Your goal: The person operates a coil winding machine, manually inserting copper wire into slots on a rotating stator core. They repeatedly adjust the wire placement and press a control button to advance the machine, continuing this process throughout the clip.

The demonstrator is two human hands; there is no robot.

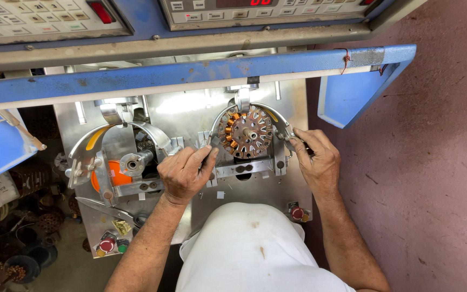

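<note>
**Metal, paint and copper**

The plate [190,111] is bare steel, dull-bright and scuffed. The stator [245,131] shows matt grey laminations with glossy copper wire in its slots. The guards [152,132] around both stations are polished metal. The bar [190,73] wears chipped blue paint, rough at the edges. The buttons [107,245] look like shiny red plastic. The floor [439,178] is matt maroon, scratched. The shirt [249,249] is white cloth, lightly stained.

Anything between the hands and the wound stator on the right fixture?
Nothing visible. The left hand and right hand already sit on the curved guide arms either side of the stator; its face is uncovered.
</note>
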